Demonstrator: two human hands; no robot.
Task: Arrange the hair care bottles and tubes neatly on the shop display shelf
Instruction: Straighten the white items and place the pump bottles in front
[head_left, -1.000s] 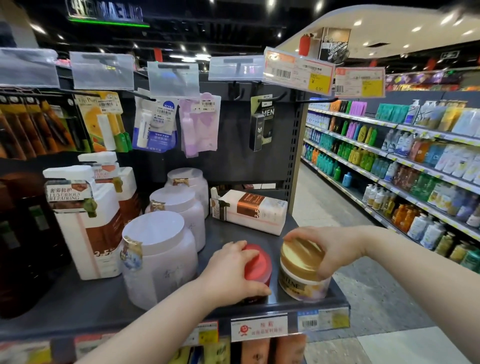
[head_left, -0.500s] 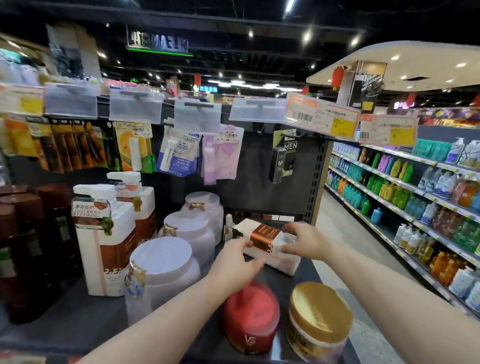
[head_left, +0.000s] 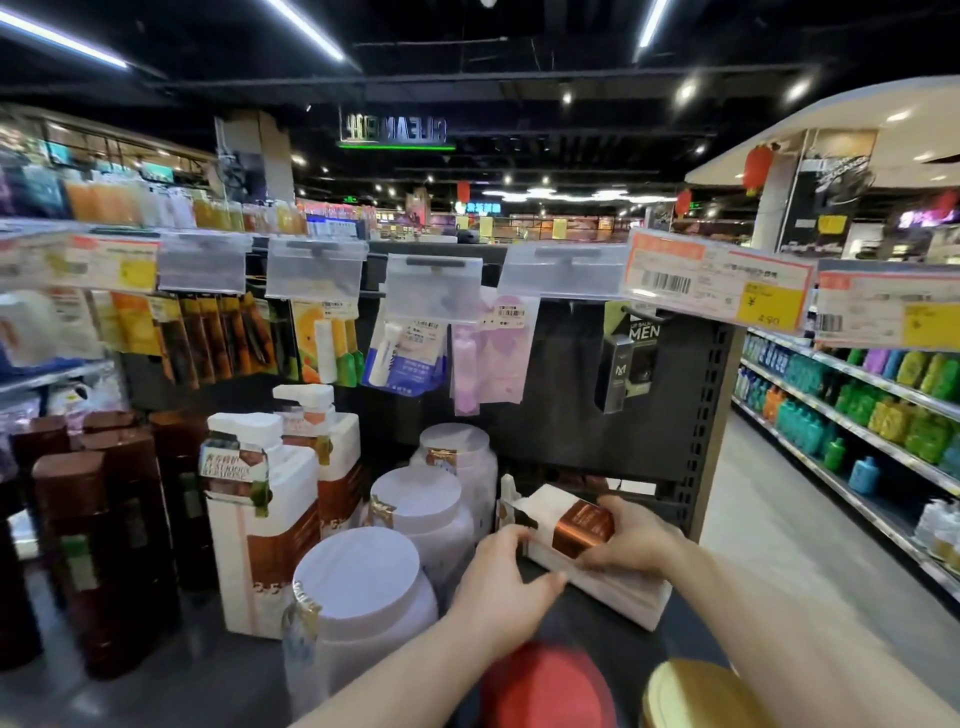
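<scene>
Bottle (head_left: 582, 525) lying flat | left hand (head_left: 506, 582), right hand (head_left: 631, 540) grip it | white tubs (head_left: 415, 499) just beside, left

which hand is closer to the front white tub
Left. The left hand sits just right of the front white tub, gripping the left end of the white and copper box; the right hand is farther right, curled over its top.

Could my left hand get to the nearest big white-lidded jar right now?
Probably yes: the round white-lidded plastic jar stands beside the left hand, nothing between them, but that hand holds the white copper-banded box.
</scene>
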